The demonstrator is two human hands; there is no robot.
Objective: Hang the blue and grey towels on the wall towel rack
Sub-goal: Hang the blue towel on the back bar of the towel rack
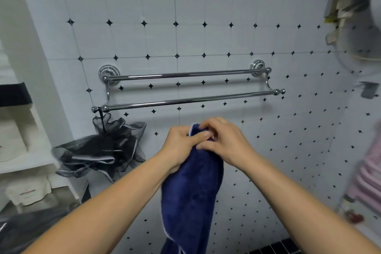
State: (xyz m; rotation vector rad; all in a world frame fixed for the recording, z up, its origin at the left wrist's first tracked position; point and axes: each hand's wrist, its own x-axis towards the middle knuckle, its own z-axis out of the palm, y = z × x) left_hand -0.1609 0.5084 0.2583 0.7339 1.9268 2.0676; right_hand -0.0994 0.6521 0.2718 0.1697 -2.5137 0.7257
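A dark blue towel with a pale edge hangs down from both of my hands in front of the tiled wall. My left hand and my right hand grip its top edge close together, a little below the rack. The chrome wall towel rack has two horizontal bars, one higher near the wall and one lower in front; both bars are bare. No grey towel shows in this view.
A black mesh bath sponge hangs by a cord from the left end of the lower bar. White shelves with folded items stand at the left. Pink striped cloth is at the right edge.
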